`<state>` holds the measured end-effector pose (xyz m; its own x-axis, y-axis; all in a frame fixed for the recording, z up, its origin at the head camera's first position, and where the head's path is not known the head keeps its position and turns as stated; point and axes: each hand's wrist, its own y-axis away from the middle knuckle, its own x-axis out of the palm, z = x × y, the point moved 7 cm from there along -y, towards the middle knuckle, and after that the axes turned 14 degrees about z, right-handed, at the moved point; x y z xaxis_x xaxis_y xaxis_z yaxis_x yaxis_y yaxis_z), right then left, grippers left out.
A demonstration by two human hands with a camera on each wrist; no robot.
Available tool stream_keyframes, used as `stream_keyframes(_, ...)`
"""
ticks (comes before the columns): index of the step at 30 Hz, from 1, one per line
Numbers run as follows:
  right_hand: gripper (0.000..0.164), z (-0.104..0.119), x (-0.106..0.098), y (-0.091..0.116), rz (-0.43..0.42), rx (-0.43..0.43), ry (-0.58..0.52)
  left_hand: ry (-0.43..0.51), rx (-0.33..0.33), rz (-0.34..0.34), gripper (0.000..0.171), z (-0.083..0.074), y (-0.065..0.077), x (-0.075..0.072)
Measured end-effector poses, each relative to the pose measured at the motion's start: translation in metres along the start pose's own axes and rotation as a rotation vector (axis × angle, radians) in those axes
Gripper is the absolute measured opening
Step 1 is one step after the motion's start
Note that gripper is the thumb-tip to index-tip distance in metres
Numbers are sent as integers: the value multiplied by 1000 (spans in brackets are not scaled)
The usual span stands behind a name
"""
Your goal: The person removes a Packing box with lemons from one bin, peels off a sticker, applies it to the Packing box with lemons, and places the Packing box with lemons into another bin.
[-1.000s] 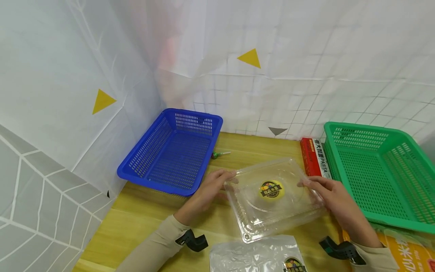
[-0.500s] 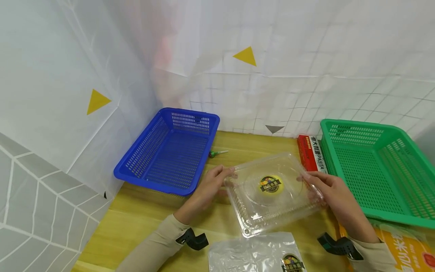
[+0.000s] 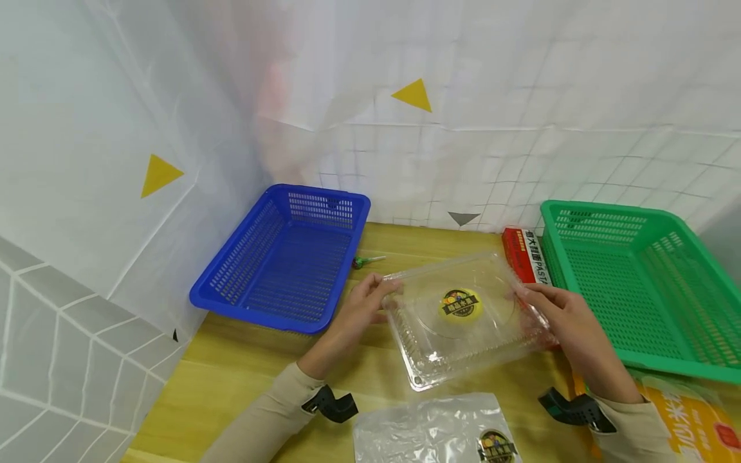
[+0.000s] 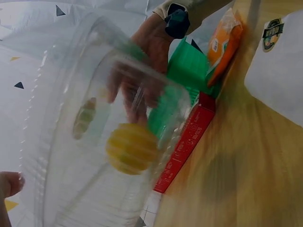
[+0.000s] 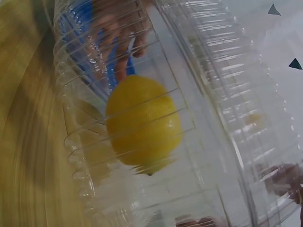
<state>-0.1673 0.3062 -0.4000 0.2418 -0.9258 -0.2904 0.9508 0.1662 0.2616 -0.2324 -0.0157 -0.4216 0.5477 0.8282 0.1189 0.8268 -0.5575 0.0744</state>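
A clear plastic clamshell box [image 3: 428, 328] is held up over the table, tilted, by both hands. My left hand [image 3: 357, 312] grips its left edge with the thumb on top. At the opposite edge my right hand [image 3: 561, 321] grips it, thumb on the lid and fingers underneath. A round fruit label [image 3: 461, 302] is stuck on the lid. Inside the box lies one yellow lemon [image 5: 142, 123], which also shows through the plastic as a blurred lemon [image 4: 131, 149] in the left wrist view. In the head view, the label covers most of the lemon.
A blue basket [image 3: 199, 297] stands back left, with a lollipop [image 3: 365, 261] beside it. At the right are a green basket [image 3: 579, 283], a red pasta box [image 3: 523, 254] and an orange bag [image 3: 695, 418]. A silver bag [image 3: 422, 424] lies in front.
The plastic box has shifted slightly up and away from the silver bag, both hands still gripping it. The whole head view has drifted a little as well.
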Motion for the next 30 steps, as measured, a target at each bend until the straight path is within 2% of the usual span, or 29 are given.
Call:
stream_keyframes(6,75,-2,-6,4,-15,22,32,-19,-35,19,34,-3,-7,3)
stream_keyframes(9,75,-2,-13,6,-43,36,92,-20,-30,15,31,-6,-9,4)
stream_keyframes(12,70,-2,-20,11,-71,11,120,-24,-11,-2,29,-12,-11,2)
stream_keyframes(15,62,-4,-26,19,-95,-58,112,-35,5,-18,30,-16,-10,-1)
stream_keyframes(20,51,-10,-31,34,-132,-125,24,-66,10,-41,33,-18,-9,-4)
stream_keyframes(25,46,-13,-42,52,-234,-169,-103,-82,15,-42,37,-22,-12,-5)
stream_keyframes(30,38,-19,-49,68,-299,-253,-281,-27,24,-32,38,-25,-15,-5)
